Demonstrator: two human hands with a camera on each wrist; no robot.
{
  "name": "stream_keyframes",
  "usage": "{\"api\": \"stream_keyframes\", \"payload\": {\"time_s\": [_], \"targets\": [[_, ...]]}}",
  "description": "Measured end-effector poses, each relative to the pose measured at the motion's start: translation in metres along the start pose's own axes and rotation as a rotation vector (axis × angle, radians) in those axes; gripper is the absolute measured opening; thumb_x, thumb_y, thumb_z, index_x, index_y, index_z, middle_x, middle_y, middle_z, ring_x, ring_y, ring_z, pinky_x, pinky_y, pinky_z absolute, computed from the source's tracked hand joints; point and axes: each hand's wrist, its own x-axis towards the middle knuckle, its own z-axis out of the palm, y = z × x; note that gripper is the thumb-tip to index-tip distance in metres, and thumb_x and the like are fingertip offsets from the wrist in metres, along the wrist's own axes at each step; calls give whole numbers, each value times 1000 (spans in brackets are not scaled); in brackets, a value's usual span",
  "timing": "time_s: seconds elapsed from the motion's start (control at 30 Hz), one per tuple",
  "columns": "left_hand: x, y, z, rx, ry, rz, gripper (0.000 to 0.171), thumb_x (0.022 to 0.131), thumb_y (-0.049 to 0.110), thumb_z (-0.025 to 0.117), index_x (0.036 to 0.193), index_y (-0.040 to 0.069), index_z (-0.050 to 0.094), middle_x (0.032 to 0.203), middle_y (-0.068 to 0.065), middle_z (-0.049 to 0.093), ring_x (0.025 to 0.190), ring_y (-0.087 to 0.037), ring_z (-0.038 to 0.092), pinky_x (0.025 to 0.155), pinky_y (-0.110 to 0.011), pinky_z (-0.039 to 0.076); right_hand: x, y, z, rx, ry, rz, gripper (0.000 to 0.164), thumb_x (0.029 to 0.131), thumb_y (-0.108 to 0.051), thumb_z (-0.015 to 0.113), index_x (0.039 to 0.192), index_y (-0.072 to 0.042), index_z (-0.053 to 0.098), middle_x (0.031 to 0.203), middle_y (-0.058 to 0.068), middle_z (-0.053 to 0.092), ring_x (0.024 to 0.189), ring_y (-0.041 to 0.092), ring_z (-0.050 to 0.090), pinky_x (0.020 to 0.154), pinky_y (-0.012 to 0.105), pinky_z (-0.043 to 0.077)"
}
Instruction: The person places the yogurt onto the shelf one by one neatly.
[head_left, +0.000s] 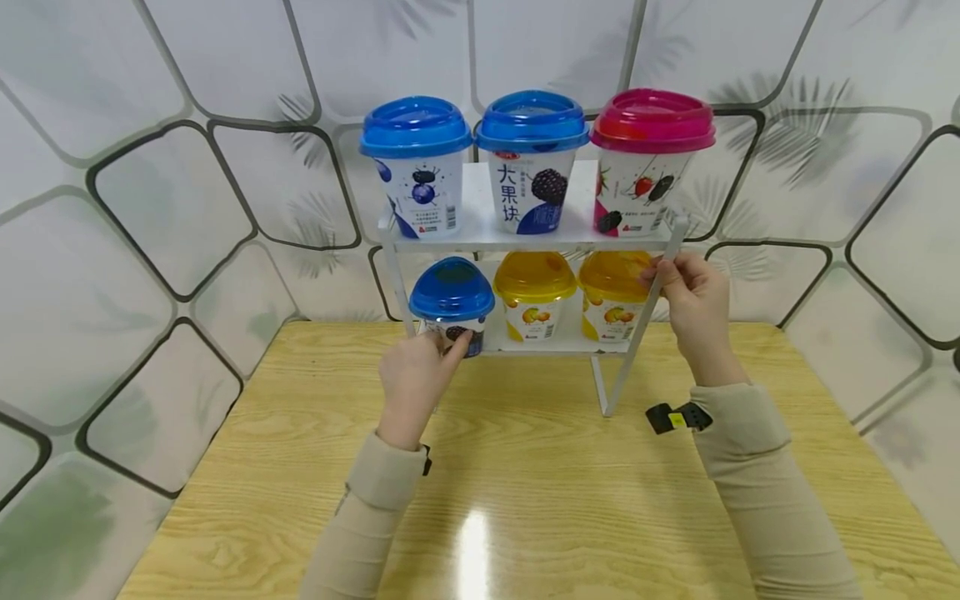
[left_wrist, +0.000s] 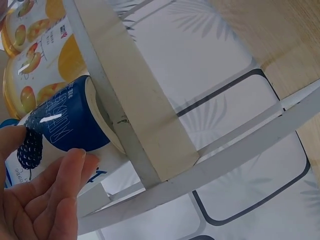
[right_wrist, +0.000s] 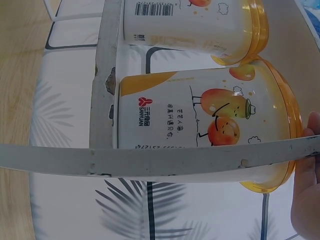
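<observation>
At the left end of the lower shelf, my left hand (head_left: 420, 367) grips a blue-lidded yogurt cup (head_left: 453, 292) with a blackberry print. The left wrist view shows the thumb and fingers on either side of this cup (left_wrist: 65, 120), its base beside the shelf edge. My right hand (head_left: 697, 296) holds the right side post of the white metal rack (head_left: 637, 350), its fingertips right at the lid of a yellow-lidded cup (head_left: 611, 296). In the right wrist view that cup (right_wrist: 200, 110) lies behind the post, with fingers (right_wrist: 306, 175) at the lid end.
Another yellow-lidded cup (head_left: 534, 296) stands mid-shelf below. Above are two blue-lidded cups (head_left: 423, 187), (head_left: 531, 187) and a pink-lidded cup (head_left: 645, 187). The rack stands on a wooden table (head_left: 540, 492) before a patterned wall (head_left: 540, 42).
</observation>
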Motion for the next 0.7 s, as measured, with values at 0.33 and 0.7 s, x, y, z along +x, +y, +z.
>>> {"api": "stream_keyframes", "payload": {"time_s": [0.33,0.7], "targets": [[4,-1,9,-21,-17,-28,58,83,48,53,41,14,32,36,5,23,30,-8,18,31,-22,14,-1,0,0,3,-3,-5,15,87,-8,53,76,1,58,69,3,61,66,12,61,65,19,48],[8,-2,13,-37,-28,-61,56,85,44,53,41,13,36,35,5,25,29,-9,23,31,-22,15,0,2,-1,4,-5,-16,14,87,-6,52,77,2,58,70,4,60,66,11,61,65,19,48]]}}
